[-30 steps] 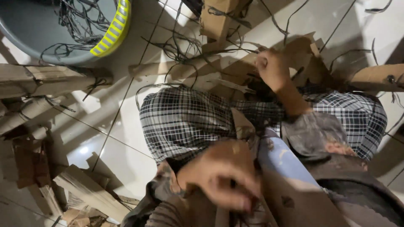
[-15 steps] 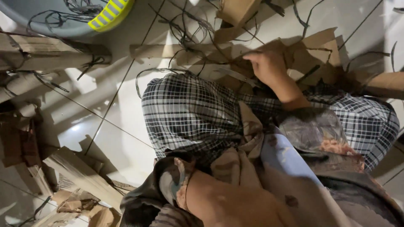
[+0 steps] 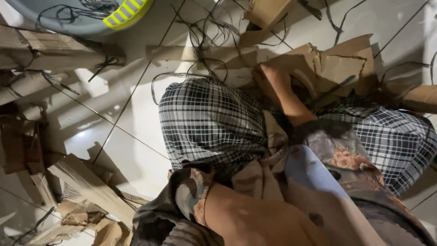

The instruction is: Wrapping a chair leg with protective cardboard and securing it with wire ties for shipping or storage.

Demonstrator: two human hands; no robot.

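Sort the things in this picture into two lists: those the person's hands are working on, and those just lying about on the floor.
In hand:
right hand, reaching under the torn cardboard pieces
black strips beside them

Lying about:
grey tub with yellow grille
rolled cardboard
flattened cardboard

Left hand: out of view.

We see a pale tiled floor (image 3: 127, 114) with dark grout lines. On it lie torn cardboard pieces (image 3: 337, 64) at the top right, rolled cardboard tubes (image 3: 50, 52) at the left, and flattened scraps (image 3: 86, 187) at the lower left. Thin dark straps (image 3: 205, 32) tangle over the tiles near the top centre. A grey tub (image 3: 77, 23) with a yellow handle sits at the top left.
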